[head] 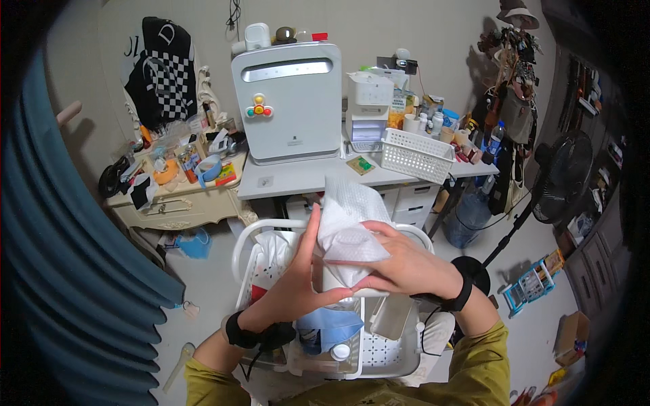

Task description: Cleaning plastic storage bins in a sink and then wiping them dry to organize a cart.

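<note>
A bundle of translucent bubble wrap (pixel 351 210) is raised in front of me, above a white cart. My right hand (pixel 414 264) grips its near, folded end, thumb below and fingers on top. My left hand (pixel 299 274) cups the bundle's left side, with straight fingers pointing up and the thumb reaching under towards the right thumb. Whatever is inside the wrap is hidden. Just below the hands, a white object (pixel 330 279) is partly covered. The cart's white basket (pixel 361 340) contains a light blue cloth or pouch (pixel 332 325) and a white-capped container (pixel 340 351).
A grey-white desk (pixel 299 177) stands ahead with an air purifier (pixel 289 101) and a perforated white basket (pixel 417 155). Left is a cluttered cream dressing table (pixel 177 198) beside a blue curtain (pixel 86 254). A black standing fan (pixel 561 175) and small blue trolley (pixel 533 286) are right.
</note>
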The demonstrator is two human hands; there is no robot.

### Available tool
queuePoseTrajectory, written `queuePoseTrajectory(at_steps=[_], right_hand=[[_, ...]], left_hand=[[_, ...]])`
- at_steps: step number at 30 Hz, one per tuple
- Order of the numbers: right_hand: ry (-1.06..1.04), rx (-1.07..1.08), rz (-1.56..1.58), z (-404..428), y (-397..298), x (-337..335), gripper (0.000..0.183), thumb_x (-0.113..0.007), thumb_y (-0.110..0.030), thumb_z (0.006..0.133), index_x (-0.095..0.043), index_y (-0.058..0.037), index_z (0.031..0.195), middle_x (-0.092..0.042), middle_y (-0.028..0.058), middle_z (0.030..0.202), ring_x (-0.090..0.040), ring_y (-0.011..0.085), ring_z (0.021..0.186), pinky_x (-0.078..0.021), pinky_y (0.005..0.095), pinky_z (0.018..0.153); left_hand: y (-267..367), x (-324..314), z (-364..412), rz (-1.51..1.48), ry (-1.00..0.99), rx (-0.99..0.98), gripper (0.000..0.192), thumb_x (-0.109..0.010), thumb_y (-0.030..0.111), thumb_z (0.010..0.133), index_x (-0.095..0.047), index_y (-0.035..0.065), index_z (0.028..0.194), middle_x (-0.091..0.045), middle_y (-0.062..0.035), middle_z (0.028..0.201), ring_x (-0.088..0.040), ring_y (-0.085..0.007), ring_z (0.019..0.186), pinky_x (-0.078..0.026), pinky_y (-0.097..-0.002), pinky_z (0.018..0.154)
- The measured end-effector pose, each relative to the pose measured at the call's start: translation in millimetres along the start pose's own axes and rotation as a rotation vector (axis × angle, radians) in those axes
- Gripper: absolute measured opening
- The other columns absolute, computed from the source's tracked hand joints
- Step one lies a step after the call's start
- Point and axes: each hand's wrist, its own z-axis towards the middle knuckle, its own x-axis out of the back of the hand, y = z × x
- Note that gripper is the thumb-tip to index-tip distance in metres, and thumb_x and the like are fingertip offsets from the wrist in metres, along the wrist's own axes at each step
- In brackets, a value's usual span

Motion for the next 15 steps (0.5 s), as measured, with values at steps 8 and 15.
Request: queuePoseTrajectory(at_steps=[8, 15], right_hand=[[-0.048, 0.017, 0.027, 4.9, -10.9, -0.6, 0.026, -0.053, -0.017, 0.082, -0.056, -0.0070, 0.106, -0.053, 0.0146, 0.114, -0.047, 0.0305, 0.112, -0.0272, 0.0436, 0.104], [0.021, 0.004, -0.183, 12.2, 2.2, 1.9, 0.034, -0.061, -0.014, 0.074, -0.056, -0.0074, 0.107, -0.054, 0.0132, 0.109, -0.050, 0.0309, 0.104, -0.0356, 0.0402, 0.094]], left_hand=[[-8.4, 7.7, 2.7, -0.263, 0.177, 0.060, 0.112, -0.075, -0.001, 0.061, 0.004, 0.0047, 0.140, -0.041, -0.0158, 0.126, -0.044, -0.0208, 0.116, -0.037, -0.0330, 0.095], [-17.4, 3.5, -2.1, 0.211, 0.140, -0.032, 0.084, -0.075, 0.007, 0.063, -0.024, 0.0015, 0.130, -0.047, -0.0163, 0.120, -0.046, -0.0232, 0.113, -0.037, -0.0331, 0.094]])
